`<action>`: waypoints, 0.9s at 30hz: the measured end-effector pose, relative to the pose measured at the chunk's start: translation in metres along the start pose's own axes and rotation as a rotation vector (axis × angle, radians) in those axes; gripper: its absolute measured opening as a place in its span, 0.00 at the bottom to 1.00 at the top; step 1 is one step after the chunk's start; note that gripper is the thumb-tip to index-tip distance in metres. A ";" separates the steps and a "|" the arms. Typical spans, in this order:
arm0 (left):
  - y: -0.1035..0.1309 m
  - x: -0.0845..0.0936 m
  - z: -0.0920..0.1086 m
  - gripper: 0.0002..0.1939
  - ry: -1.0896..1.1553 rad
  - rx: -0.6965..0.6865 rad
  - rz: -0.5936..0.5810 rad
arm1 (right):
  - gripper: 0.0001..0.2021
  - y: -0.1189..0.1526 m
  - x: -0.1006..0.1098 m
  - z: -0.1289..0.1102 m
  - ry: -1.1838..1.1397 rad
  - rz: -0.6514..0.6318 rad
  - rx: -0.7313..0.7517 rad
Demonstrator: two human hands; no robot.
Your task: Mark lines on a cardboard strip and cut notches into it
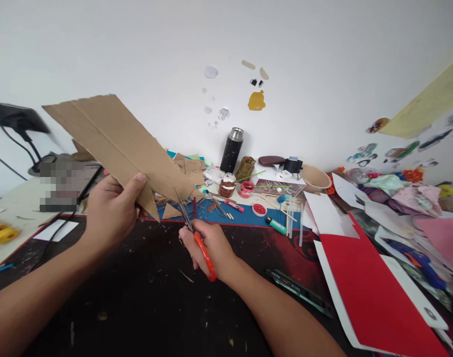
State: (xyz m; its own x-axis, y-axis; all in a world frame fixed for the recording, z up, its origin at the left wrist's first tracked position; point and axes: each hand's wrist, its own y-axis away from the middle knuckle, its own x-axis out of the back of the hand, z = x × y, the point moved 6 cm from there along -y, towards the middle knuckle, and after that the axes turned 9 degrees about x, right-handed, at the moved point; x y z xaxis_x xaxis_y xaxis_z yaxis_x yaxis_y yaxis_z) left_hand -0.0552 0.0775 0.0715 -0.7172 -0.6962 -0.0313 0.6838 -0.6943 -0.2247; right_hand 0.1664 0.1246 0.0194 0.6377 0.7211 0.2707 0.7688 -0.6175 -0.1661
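Observation:
A large piece of brown cardboard [118, 134] is raised over the table, gripped near its lower edge by my left hand [116, 201], thumb on its face. A pointed flap hangs down beside the thumb, and a cut notch separates it from the rest. My right hand [207, 245] is closed around the orange handles of a pair of scissors [206, 258]. The blades point up and away, with their tips at the cardboard's lower right end. Whether the blades touch the cardboard I cannot tell.
Behind my hands stand a black flask [231, 151], paint jars [226, 186] and cardboard scraps [191, 168]. To the right lie a green glue stick [277, 225], a utility knife [298, 291], a red sheet [375, 297] and a glue gun [416, 260]. Cables hang at the left.

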 end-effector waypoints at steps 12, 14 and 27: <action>-0.001 0.001 -0.009 0.16 0.073 0.128 0.034 | 0.17 0.001 0.001 0.003 0.065 0.024 -0.035; -0.001 0.001 -0.010 0.16 0.075 0.134 0.035 | 0.17 0.001 0.001 0.000 0.076 0.017 -0.023; -0.001 0.001 -0.014 0.15 0.102 0.156 0.053 | 0.16 -0.003 0.005 -0.009 0.227 0.058 0.068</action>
State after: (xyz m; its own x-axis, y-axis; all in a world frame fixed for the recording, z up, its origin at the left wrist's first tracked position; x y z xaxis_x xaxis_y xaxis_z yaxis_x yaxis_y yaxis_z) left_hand -0.0590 0.0798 0.0584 -0.6844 -0.7157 -0.1391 0.7275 -0.6829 -0.0664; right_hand 0.1668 0.1268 0.0294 0.6599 0.5910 0.4639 0.7374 -0.6278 -0.2492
